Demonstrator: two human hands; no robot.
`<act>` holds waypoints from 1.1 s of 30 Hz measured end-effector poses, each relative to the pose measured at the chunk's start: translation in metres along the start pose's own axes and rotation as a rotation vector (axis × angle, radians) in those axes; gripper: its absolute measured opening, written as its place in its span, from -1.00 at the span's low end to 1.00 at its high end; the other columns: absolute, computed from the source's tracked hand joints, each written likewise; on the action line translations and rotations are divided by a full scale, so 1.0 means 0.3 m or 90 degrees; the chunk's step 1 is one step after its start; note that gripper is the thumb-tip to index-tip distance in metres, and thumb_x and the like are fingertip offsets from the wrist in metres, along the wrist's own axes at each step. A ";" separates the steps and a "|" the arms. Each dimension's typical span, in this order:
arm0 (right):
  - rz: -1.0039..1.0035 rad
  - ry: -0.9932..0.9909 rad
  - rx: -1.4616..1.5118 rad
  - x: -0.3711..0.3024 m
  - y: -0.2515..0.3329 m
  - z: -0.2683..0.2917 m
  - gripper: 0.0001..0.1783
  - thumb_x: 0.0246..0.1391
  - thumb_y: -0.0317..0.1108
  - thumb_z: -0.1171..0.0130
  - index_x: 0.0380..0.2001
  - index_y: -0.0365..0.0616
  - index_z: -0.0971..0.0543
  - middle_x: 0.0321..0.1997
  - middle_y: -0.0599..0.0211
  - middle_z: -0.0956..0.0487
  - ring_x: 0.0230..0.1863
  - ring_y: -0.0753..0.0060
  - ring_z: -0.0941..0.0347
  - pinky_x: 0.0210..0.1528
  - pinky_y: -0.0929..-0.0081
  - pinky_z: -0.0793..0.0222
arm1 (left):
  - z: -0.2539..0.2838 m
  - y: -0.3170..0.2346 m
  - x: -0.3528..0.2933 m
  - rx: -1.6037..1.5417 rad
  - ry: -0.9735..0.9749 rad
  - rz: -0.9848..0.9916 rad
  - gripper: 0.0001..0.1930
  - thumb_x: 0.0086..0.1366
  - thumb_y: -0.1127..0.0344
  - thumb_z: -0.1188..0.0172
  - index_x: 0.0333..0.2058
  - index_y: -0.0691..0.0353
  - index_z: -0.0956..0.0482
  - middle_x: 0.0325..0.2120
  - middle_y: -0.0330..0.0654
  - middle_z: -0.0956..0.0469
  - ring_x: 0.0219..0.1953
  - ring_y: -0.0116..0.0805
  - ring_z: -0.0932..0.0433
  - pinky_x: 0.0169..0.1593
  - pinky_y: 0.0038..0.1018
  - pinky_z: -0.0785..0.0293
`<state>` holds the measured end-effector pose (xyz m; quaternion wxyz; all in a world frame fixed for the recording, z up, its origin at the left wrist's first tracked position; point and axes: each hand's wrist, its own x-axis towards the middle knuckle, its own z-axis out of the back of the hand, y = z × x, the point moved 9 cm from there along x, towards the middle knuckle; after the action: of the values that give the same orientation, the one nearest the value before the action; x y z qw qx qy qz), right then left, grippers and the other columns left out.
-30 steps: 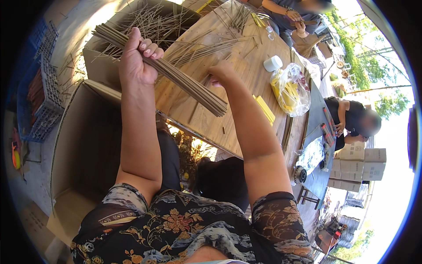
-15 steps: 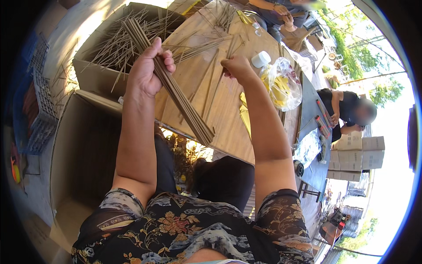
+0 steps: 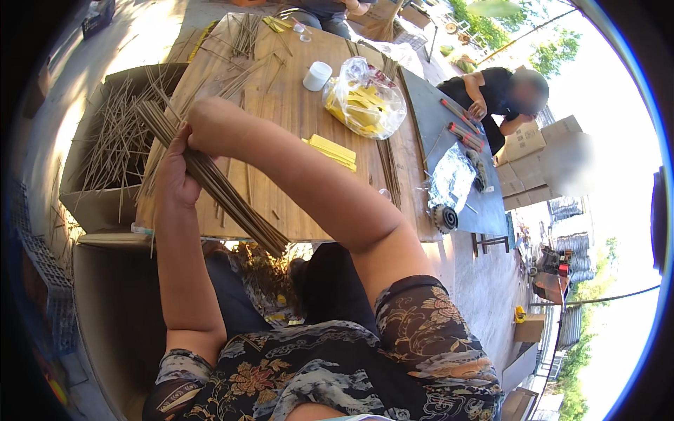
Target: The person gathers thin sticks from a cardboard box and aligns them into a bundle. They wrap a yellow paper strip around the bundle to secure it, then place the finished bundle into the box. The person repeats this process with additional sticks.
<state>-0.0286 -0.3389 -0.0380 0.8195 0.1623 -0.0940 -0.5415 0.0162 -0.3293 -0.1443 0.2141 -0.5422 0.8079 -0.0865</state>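
Observation:
A bundle of thin brown sticks (image 3: pixel 235 203) slants over the near left edge of the wooden table (image 3: pixel 281 105). My left hand (image 3: pixel 175 172) is closed round its upper part, thumb pointing up along it. Against the bundle, just beside that thumb, my right hand (image 3: pixel 209 125) is closed with its wrist bent. Its fingertips are partly hidden. Loose sticks of the same kind lie on the tabletop behind both hands. To the right of my right forearm are yellow strips (image 3: pixel 331 152) in a stack.
A cardboard box (image 3: pixel 98 203) full of sticks stands left of the table. On the tabletop are a white jar (image 3: pixel 317 76) and a clear bag of yellow strips (image 3: pixel 365 105). Another cardboard box (image 3: pixel 105 295) is open at near left. Two people work beyond and to the right.
My right hand has moved left across the table to the bundle, meeting my left hand. The view has shifted, showing more of the right side.

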 end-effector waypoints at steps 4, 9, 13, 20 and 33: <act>0.088 0.055 0.122 -0.010 0.100 0.011 -0.75 -0.15 -0.31 -0.15 -0.61 -0.35 -0.55 -0.60 0.16 -0.54 -0.62 0.46 -0.50 -0.53 0.56 -0.43 | 0.017 -0.076 0.023 0.013 0.107 -0.015 -0.81 0.19 0.32 -0.07 -0.30 0.34 -0.44 -0.47 -0.12 -0.52 -0.49 -0.28 -0.52 -0.38 -0.35 -0.50; -0.142 -0.013 0.353 -0.002 -0.268 -0.020 -0.74 -0.07 -0.28 -0.16 -0.58 -0.32 -0.52 -0.68 0.22 -0.52 -0.65 0.52 -0.47 -0.60 0.59 -0.38 | 0.033 -0.143 -0.053 -0.007 -0.013 -0.011 -0.87 0.15 0.36 -0.13 -0.47 0.26 -0.39 -0.60 -0.18 -0.44 -0.62 -0.43 -0.40 -0.54 -0.54 -0.39; -0.283 0.034 -0.031 -0.046 -0.398 -0.179 -0.46 -0.08 0.01 -0.15 -0.73 -0.34 -0.49 -0.67 0.11 -0.52 -0.61 0.31 -0.49 -0.43 0.39 -0.41 | 0.033 -0.209 -0.081 -0.002 -0.003 -0.060 -0.83 0.15 0.33 -0.16 -0.51 0.22 -0.36 -0.64 -0.25 -0.37 -0.65 -0.51 -0.30 -0.60 -0.63 -0.27; -0.381 0.140 0.151 -0.050 -0.480 -0.304 -0.60 -0.10 -0.17 -0.08 -0.70 -0.35 -0.52 -0.69 0.11 -0.52 -0.67 0.32 -0.47 -0.51 0.43 -0.42 | 0.012 -0.189 -0.082 0.013 0.009 -0.048 -0.82 0.16 0.31 -0.16 -0.51 0.21 -0.37 -0.65 -0.26 -0.36 -0.65 -0.53 -0.28 -0.60 -0.64 -0.24; -0.410 0.074 0.200 -0.121 -0.393 -0.107 -0.69 -0.22 -0.23 -0.14 -0.73 -0.31 -0.49 -0.73 0.21 -0.49 -0.71 0.42 -0.47 -0.69 0.50 -0.32 | 0.002 -0.100 -0.053 0.073 -0.006 0.007 -0.80 0.18 0.28 -0.13 -0.39 0.26 -0.32 -0.42 0.02 -0.49 -0.39 -0.23 -0.52 -0.31 -0.38 -0.53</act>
<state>-0.1333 -0.3428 -0.1104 0.5760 0.3376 -0.0734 -0.7408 0.0467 -0.3266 -0.1295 0.2493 -0.5252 0.8033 -0.1291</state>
